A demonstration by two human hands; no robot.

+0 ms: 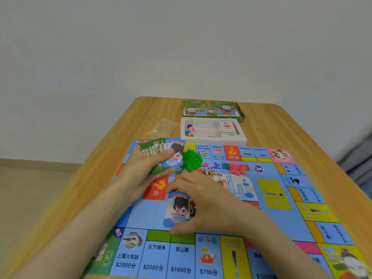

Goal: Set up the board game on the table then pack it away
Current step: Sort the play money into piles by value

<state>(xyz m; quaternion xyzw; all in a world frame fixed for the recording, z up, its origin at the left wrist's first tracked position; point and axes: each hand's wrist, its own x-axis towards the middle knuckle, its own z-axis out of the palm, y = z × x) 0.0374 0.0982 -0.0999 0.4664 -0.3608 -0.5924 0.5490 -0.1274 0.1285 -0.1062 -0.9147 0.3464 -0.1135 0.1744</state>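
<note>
The blue game board (281, 222) lies unfolded on the wooden table. My left hand (145, 174) holds a fanned bunch of paper money (163, 150), green notes behind and a blue 10000 note in front, with the thumb across them. My right hand (203, 202) pinches a small stack of blue 10000 notes (178, 210) on the board's centre, fingers at its top and thumb at its bottom edge. A heap of green plastic houses (191, 159) and some pink houses (238, 168) lie on the board beyond my hands.
A white plastic tray (241, 140) with pawns, dice and a card deck (227, 126) sits past the board's far edge. Behind it lies the green box lid (211, 109). An empty clear bag (163, 127) lies left of the tray. The table (302, 125) meets a wall.
</note>
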